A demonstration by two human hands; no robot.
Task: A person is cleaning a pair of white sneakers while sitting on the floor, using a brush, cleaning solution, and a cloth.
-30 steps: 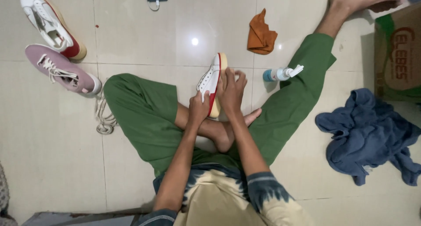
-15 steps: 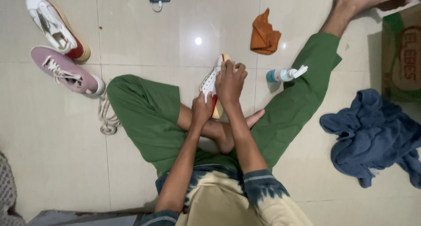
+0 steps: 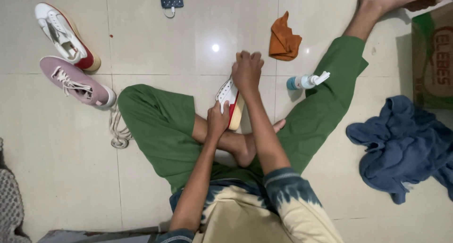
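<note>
Your left hand [image 3: 218,119] grips the white sneaker [image 3: 230,101] at its near end | right hand [image 3: 247,69] clasps its far end | shoe stands on edge, long axis running away from you (mid-floor, between your knees).

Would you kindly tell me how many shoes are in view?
3: a white shoe top left, a pink shoe below it, and a white-and-red shoe held in both hands; none visibly hidden.
</note>
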